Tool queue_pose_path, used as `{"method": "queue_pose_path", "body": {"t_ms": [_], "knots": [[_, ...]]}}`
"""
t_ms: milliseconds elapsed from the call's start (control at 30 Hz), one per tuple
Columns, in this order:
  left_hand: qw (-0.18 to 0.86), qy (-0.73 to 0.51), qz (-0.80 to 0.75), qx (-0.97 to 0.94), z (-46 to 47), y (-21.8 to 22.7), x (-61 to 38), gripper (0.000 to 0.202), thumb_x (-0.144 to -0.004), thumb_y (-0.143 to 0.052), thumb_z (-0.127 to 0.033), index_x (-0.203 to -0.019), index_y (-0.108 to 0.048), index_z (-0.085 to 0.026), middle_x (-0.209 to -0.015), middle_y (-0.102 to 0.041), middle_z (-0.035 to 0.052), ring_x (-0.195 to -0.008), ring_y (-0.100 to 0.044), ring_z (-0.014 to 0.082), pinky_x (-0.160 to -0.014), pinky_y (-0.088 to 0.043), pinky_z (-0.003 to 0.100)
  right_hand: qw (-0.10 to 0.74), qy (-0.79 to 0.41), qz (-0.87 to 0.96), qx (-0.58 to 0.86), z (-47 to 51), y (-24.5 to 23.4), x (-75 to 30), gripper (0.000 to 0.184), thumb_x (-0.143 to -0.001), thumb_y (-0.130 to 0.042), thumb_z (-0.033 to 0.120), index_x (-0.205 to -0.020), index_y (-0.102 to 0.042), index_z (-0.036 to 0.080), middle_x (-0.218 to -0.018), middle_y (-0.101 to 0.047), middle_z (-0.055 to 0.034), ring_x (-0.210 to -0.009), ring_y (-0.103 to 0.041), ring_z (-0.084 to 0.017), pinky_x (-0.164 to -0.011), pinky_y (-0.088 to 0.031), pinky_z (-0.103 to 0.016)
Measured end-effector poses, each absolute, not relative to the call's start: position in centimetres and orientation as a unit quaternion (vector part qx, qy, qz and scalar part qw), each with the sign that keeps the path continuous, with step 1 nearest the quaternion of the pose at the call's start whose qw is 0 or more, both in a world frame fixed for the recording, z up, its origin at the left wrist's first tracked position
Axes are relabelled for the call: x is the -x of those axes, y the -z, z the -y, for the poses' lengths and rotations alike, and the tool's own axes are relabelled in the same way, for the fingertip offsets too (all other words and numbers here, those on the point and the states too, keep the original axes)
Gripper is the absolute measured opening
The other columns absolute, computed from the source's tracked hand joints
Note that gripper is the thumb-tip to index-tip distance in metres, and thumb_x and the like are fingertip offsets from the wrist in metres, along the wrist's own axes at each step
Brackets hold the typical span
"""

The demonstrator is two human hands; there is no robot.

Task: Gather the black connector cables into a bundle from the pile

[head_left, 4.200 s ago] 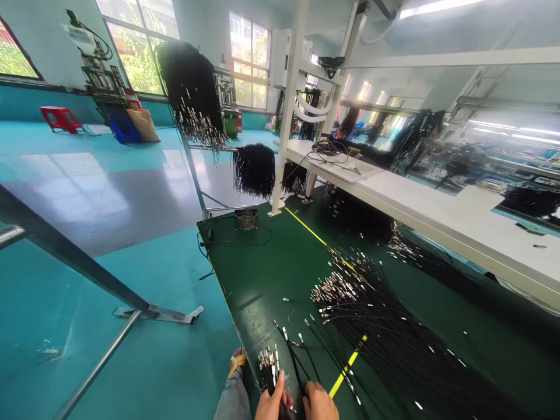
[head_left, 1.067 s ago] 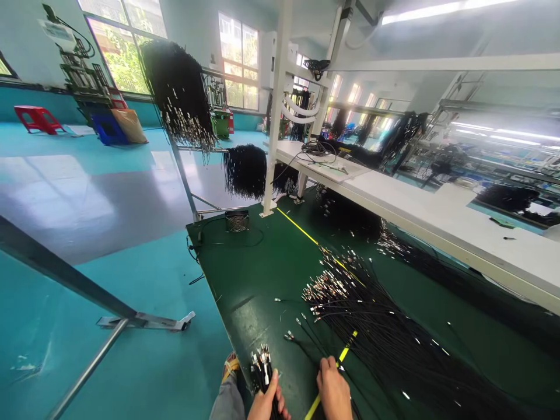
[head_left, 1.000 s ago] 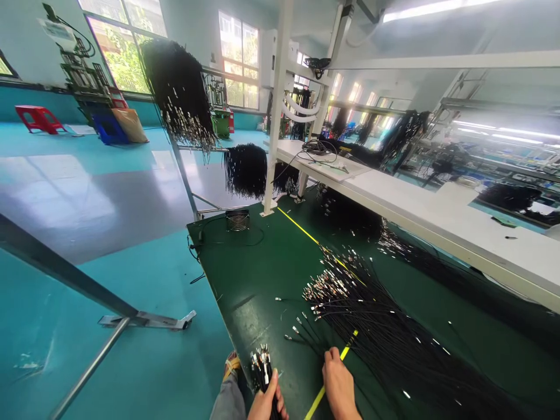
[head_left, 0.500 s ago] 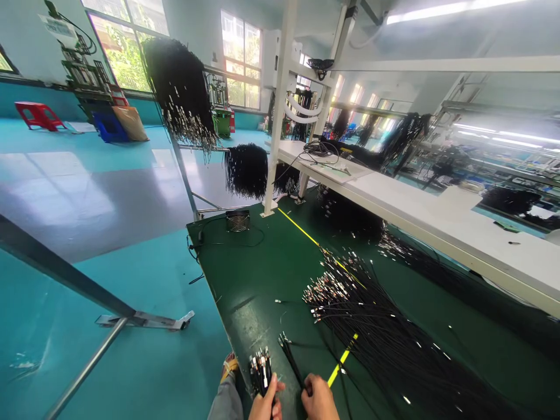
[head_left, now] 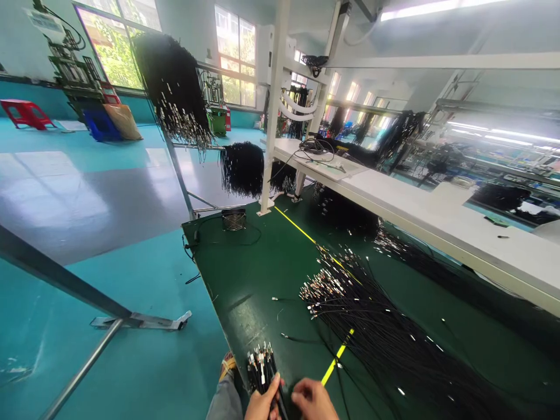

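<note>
Black cable bundle [head_left: 261, 368] with metal tips sits at 6 o'clock on the green table [head_left: 262, 274], clenched upright in the left hand [head_left: 261, 403]. Right hand [head_left: 314, 401] just beside it at 5 o'clock, fingers curled, grip contents unclear. Big loose cable pile [head_left: 376, 332] spreads toward 3 o'clock, crossing the yellow tape line [head_left: 335, 363].

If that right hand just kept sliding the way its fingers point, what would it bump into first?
The right hand points left, toward the left hand and the bundle of black cables it grips. It would probably meet that bundle first, though depth is hard to judge.
</note>
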State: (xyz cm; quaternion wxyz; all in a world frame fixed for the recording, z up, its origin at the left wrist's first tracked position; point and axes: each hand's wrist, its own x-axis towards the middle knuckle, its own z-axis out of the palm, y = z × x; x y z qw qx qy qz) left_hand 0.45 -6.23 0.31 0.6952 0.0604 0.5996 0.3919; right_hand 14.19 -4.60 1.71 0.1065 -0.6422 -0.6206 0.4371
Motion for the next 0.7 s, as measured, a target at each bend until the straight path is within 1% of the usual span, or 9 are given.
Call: {"method": "queue_pose_path", "body": {"t_ms": [67,133,233,300,367,433,500,600,700], "knots": [[0.685,-0.407,-0.601,-0.066,6.3,-0.8,-0.4,0.065,-0.034,-0.064,-0.070,-0.068,-0.058,-0.014,-0.045,-0.043,-0.0082,-0.028,-0.026,0.0016,-0.031,-0.029,0.021,0.116,-0.339,0.637,0.683,2.8,-3.5,-15.3,0.020,-0.072,-0.038,0.022,-0.073,-0.058,0.018,-0.079,-0.065,-0.0064,-0.075,-0.060,-0.016,-0.069,-0.044,-0.026],[0.682,-0.411,-0.601,-0.070,6.5,-1.0,-0.4,0.064,-0.034,-0.064,-0.069,-0.067,-0.059,-0.014,-0.045,-0.043,-0.0079,-0.028,-0.027,0.0017,-0.032,-0.030,0.021,0.079,-0.237,0.646,0.721,1.9,-4.3,-16.5,0.022,-0.075,-0.034,0.021,-0.075,-0.056,0.019,-0.084,-0.064,-0.0080,-0.079,-0.061,-0.018,-0.071,-0.043,-0.029],[0.688,-0.405,-0.597,-0.074,6.6,-1.1,-0.3,0.062,-0.036,-0.064,-0.069,-0.067,-0.059,-0.015,-0.041,-0.042,-0.0076,-0.029,-0.030,0.0033,-0.033,-0.032,0.021,-0.043,-0.196,0.650,0.733,2.9,-3.4,-18.4,0.015,-0.069,-0.043,0.020,-0.076,-0.057,0.020,-0.081,-0.066,-0.0092,-0.078,-0.063,-0.024,-0.066,-0.044,-0.033],[0.693,-0.405,-0.592,-0.073,6.6,-1.1,-0.3,0.062,-0.037,-0.063,-0.069,-0.067,-0.059,-0.015,-0.048,-0.051,-0.0045,-0.029,-0.030,0.0026,-0.033,-0.032,0.021,-0.108,-0.175,0.645,0.736,4.3,-1.8,-19.3,0.018,-0.065,-0.046,0.013,-0.075,-0.059,0.020,-0.081,-0.068,-0.0099,-0.078,-0.063,-0.025,-0.066,-0.044,-0.034],[0.702,-0.405,-0.582,-0.070,6.5,-1.1,-0.3,0.063,-0.037,-0.063,-0.070,-0.068,-0.058,-0.015,-0.059,-0.059,-0.0010,-0.029,-0.029,0.0014,-0.033,-0.031,0.021,-0.123,-0.153,0.648,0.736,5.4,-0.3,-19.7,0.023,-0.065,-0.043,0.007,-0.074,-0.060,0.019,-0.082,-0.068,-0.0109,-0.078,-0.064,-0.024,-0.067,-0.044,-0.033],[0.712,-0.396,-0.575,-0.072,6.4,-1.0,-0.4,0.062,-0.039,-0.062,-0.070,-0.070,-0.058,-0.016,-0.059,-0.060,0.0002,-0.030,-0.029,0.0015,-0.034,-0.030,0.020,-0.078,-0.191,0.659,0.723,5.5,0.4,-19.2,0.020,-0.068,-0.042,0.009,-0.069,-0.060,0.018,-0.078,-0.068,-0.0099,-0.075,-0.063,-0.021,-0.066,-0.044,-0.030],[0.714,-0.393,-0.574,-0.079,6.4,-0.9,-0.4,0.061,-0.039,-0.062,-0.069,-0.069,-0.057,-0.016,-0.055,-0.059,-0.0007,-0.031,-0.030,0.0022,-0.035,-0.030,0.020,0.017,-0.278,0.656,0.701,4.6,-0.1,-17.7,0.014,-0.068,-0.043,0.016,-0.061,-0.055,0.019,-0.068,-0.066,-0.0064,-0.069,-0.062,-0.018,-0.062,-0.043,-0.027],[0.706,-0.396,-0.579,-0.093,6.3,-0.6,-0.4,0.060,-0.039,-0.061,-0.070,-0.065,-0.057,-0.016,-0.051,-0.057,-0.0005,-0.036,-0.038,0.0062,-0.037,-0.032,0.021,0.148,-0.437,0.575,0.675,2.3,-2.3,-14.1,0.011,-0.067,-0.042,0.023,-0.056,-0.045,0.020,-0.048,-0.053,0.0029,-0.048,-0.055,-0.012,-0.047,-0.039,-0.023],[0.694,-0.399,-0.592,-0.087,6.1,-0.6,-0.3,0.055,-0.042,-0.062,-0.068,-0.061,-0.058,-0.017,-0.051,-0.057,0.0017,-0.045,-0.049,0.0129,-0.043,-0.037,0.025,0.204,-0.559,0.487,0.639,0.5,-4.1,-10.1,0.008,-0.067,-0.039,0.025,-0.060,-0.040,0.021,-0.038,-0.042,0.0089,-0.035,-0.047,-0.010,-0.038,-0.038,-0.022]]}}
